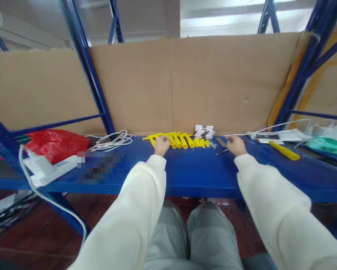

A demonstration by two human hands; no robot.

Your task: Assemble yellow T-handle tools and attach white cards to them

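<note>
While yellow parts [184,142] lie lined up, white cable [116,140] sits coiled nearby.

Between the cream-white left sleeve [141,195] and cream-white right sleeve [269,191], a hand could pass over the blue metal desk [198,168]; beyond, yellow tubular pieces [183,141] and a white-and-black stack [204,132] obstruct, backed by a brown cardboard panel [207,86].
</note>
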